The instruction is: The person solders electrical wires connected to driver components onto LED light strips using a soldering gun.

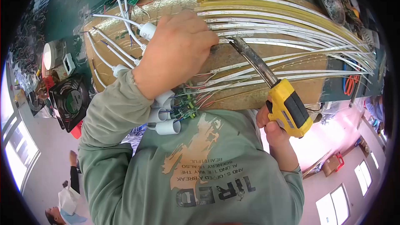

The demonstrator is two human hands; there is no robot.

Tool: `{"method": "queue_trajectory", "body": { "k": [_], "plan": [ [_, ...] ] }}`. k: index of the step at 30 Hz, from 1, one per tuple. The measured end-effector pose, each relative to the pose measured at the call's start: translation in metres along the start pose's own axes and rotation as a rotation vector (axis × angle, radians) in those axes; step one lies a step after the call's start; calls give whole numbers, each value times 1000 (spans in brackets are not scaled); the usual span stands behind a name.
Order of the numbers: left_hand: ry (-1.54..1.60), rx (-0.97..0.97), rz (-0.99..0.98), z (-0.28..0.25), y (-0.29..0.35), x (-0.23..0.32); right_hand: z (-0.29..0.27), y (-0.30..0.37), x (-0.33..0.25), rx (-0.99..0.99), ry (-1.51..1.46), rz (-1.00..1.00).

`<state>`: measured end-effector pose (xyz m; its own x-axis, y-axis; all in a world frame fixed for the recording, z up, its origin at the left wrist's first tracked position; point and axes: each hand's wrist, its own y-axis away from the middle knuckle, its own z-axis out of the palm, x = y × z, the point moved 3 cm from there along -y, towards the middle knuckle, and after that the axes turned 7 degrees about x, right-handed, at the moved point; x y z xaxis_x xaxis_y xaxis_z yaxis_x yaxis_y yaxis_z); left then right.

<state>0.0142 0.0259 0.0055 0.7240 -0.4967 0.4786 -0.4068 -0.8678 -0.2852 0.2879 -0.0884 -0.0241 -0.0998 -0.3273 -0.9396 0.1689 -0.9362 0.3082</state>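
My right hand [273, 126] is wrapped round the handle of a yellow and black soldering gun [291, 108]. Its metal barrel points up and left, with the dark tip by the end of a thin white LED strip [275, 41]. Just left of that tip is my left hand [179, 43], closed with the back of the hand up. Its fingertips are hidden, so what they pinch does not show. White plastic housings with cables [147, 31] lie beside and under my left wrist. Nearer my body, green circuit boards [185, 106] with thin red and white wires sit beside white cylindrical housings [168, 127].
Many LED strips [266, 2] fan out to the right across a brown board [300, 91] on a green table. To the left stand a black fan [70, 102] and a round white container [52, 55]. Orange-handled pliers [351, 84] lie right. Another person [68, 202] is at lower left.
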Motion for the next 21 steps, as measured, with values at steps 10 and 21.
{"method": "queue_trajectory", "body": {
  "k": [10,21],
  "plan": [
    [13,21,0,-1,-1,0,-2,-9,-9,67,-105,-78],
    [4,16,-3,-1,0,1,-5,-20,-8,98,-136,-151]
  ]
}}
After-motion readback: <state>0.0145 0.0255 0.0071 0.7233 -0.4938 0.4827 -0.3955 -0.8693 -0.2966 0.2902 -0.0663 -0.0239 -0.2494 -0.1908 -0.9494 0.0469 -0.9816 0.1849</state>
